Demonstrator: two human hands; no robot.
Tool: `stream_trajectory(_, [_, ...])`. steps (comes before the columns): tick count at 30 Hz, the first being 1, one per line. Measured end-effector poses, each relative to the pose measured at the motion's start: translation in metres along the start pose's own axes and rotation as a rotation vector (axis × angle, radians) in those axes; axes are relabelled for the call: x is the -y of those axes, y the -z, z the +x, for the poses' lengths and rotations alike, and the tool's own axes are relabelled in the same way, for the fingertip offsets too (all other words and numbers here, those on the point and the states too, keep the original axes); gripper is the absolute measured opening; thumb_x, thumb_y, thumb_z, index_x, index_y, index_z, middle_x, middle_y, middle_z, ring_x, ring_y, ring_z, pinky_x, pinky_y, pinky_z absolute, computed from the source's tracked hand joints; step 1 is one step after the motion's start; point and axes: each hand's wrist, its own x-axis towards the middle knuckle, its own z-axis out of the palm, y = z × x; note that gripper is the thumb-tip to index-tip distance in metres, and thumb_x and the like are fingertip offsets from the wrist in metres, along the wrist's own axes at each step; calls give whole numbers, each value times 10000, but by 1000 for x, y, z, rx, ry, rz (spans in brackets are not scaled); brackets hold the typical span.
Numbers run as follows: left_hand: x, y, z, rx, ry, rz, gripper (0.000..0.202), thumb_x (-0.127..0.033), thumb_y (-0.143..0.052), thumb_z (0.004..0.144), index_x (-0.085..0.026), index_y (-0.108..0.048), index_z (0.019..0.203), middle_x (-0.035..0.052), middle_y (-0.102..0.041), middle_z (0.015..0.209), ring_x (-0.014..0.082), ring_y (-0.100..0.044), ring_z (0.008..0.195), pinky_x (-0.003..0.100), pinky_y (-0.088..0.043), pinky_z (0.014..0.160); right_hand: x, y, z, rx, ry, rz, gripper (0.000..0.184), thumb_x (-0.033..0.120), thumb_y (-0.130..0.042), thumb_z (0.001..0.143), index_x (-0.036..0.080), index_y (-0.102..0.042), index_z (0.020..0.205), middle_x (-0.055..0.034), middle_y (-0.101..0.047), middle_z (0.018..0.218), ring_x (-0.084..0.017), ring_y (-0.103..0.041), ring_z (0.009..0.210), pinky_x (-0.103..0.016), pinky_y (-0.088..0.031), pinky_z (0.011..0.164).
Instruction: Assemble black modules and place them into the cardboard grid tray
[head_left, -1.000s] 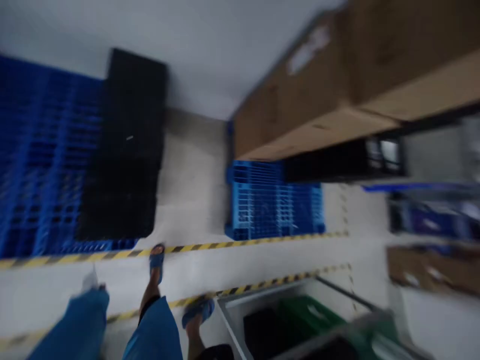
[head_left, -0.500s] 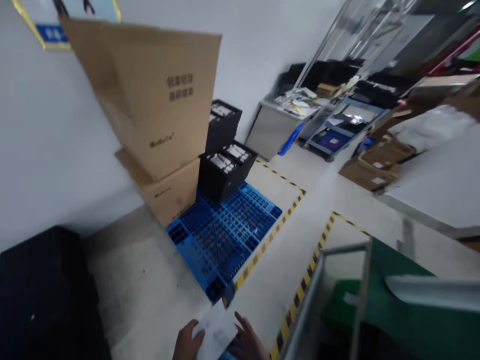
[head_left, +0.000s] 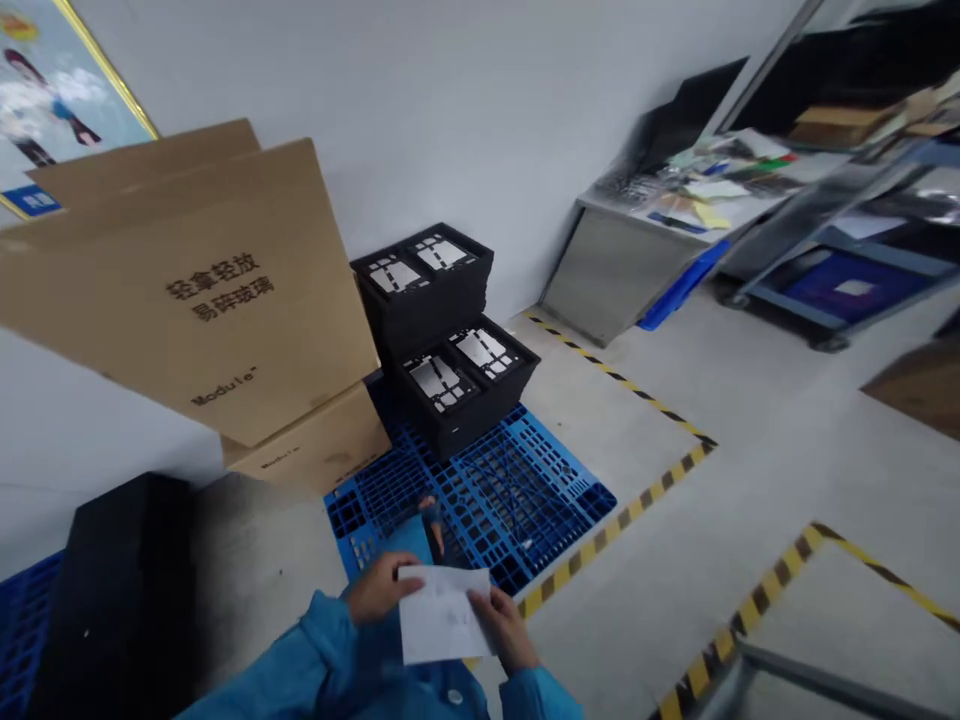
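The left hand (head_left: 379,588) and right hand (head_left: 504,628) hold a white sheet (head_left: 442,615) between them, out in front of the person's chest and above the floor. The fingers (head_left: 382,572) of the left hand curl over the sheet's left edge, while those of the right hand pinch its right edge, so both hands are nearly closed on the paper. Blue sleeves (head_left: 322,650) run up to both wrists. Faint marks show on the sheet, too blurred to read. Beneath the hands lies a blue plastic pallet (head_left: 525,500) on the floor (head_left: 637,610), and the sheet overlaps its near edge in this view. Two stacks of black crates (head_left: 424,270) with white inserts stand on the pallet against the wall (head_left: 420,120). Beside them, cardboard boxes (head_left: 187,290) printed with Chinese characters and "Module" are piled up and lean in the tilted view. A black stack (head_left: 120,600) stands on a second blue pallet (head_left: 22,640) at lower left. Yellow-and-black tape (head_left: 622,530) marks the floor. Farther off, a steel tabletop (head_left: 622,225) carries scattered papers (head_left: 712,190), and a blue cart (head_left: 847,290) stands just beside it.
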Motion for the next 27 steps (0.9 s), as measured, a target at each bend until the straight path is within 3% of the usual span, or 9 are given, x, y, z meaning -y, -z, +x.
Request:
stream_trajectory(2, [-81,29,84,-160,-258,217,179,-305,-602,753,-153,-664,825,53,-701,798,187,-654,769,275,-533,712,50,25,26,-140,-2,-19,625,611,-819,389,134,-705,777,-59,-694,650,-210,-629,597,-293,-490,585])
stream_trajectory(5, [-215,104,236,-396,-292,267,197,-240,-508,831,-174,-643,958,67,-684,1022,177,-621,973,275,-485,903,135,50,51,-317,-86,-69,597,627,-784,484,149,-708,833,-46,-698,650,-243,-656,649,-293,-503,571])
stream_trajectory(7, [-290,160,337,-532,-259,314,253,-227,-426,884,-174,-616,1043,84,-622,1167,183,-549,1115,298,-412,1012,194,54,62,-402,-152,-70,614,654,-778,460,157,-702,813,-47,-702,654,-261,-663,671,-298,-505,555])
stream_trajectory(9, [-342,207,420,-628,-179,385,281,-230,-428,887,-162,-588,1107,115,-567,1234,223,-478,1203,357,-358,1065,247,49,73,-419,-197,-60,659,667,-788,405,153,-699,808,-57,-713,689,-279,-671,716,-310,-517,577])
stream_trajectory(11, [-375,237,477,-687,-72,462,361,-263,-497,859,-135,-540,1193,161,-489,1321,294,-381,1290,456,-297,1100,288,40,83,-420,-213,-69,675,670,-789,394,146,-696,809,-66,-718,711,-287,-673,731,-316,-520,581])
stream_trajectory(15, [-402,256,530,-677,82,584,577,-332,-554,831,-115,-416,1348,183,-283,1496,375,-174,1399,584,-134,1136,345,23,105,-478,-166,-86,642,698,-738,492,153,-672,827,-58,-718,705,-261,-670,674,-304,-502,542])
stream_trajectory(20, [-406,254,543,-623,181,699,562,-330,-401,903,-164,-313,1432,106,-195,1554,338,-108,1433,555,-103,1160,419,38,150,-472,-140,-112,647,714,-711,510,162,-653,840,-57,-727,751,-243,-668,675,-301,-505,559])
stream_trajectory(24, [-421,254,535,-634,249,769,567,-292,-411,895,-155,-303,1434,100,-267,1529,286,-209,1413,453,-202,1162,499,73,226,-345,-211,-146,644,648,-782,402,159,-665,805,-57,-730,756,-248,-669,698,-298,-517,571])
stream_trajectory(27, [-440,252,533,-671,341,824,542,-321,-448,878,-141,-379,1384,132,-386,1451,271,-348,1341,384,-323,1100,565,82,295,-280,-189,-183,664,603,-803,376,139,-674,833,-50,-721,710,-243,-666,671,-296,-519,560])
